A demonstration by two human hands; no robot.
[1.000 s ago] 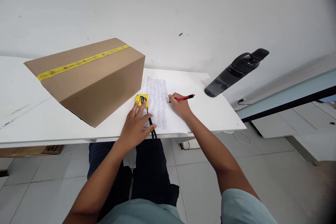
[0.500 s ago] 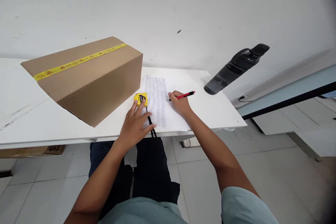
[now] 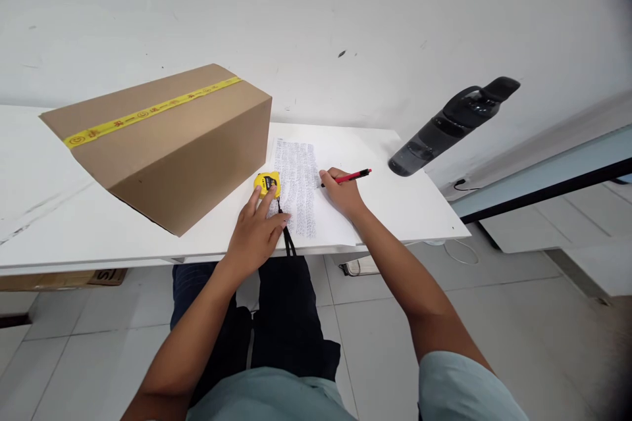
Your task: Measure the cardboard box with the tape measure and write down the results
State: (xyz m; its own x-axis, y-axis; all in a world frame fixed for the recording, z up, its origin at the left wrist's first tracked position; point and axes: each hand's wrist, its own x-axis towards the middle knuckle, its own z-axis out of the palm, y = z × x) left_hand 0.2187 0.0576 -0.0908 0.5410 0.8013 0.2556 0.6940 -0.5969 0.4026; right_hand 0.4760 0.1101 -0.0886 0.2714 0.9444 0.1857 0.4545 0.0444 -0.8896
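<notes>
My right hand (image 3: pixel 340 194) is closed round a red and black pen (image 3: pixel 354 175), its writing end down by the right part of a sheet of paper (image 3: pixel 332 227). Dense rows of small dark writing fill the paper's left part. My left hand (image 3: pixel 254 230) lies with fingers stretched out over the sheet's left edge. Its fingertips touch a yellow and black tape measure (image 3: pixel 268 181), whose black wrist strap (image 3: pixel 287 241) runs under the thumb and over the table's front edge.
To the left stands a big cardboard box (image 3: pixel 212 161) sealed with yellow printed tape. A dark water bottle (image 3: pixel 442 128) stands at the right, near the wall. The white table (image 3: pixel 405 217) ends just beyond it. Below, another cardboard piece (image 3: pixel 64 279) lies near the floor.
My left thumb has drawn in closer to the fingers. The right hand keeps the pen at nearly the same spot on the paper. The whole view has shifted slightly.
</notes>
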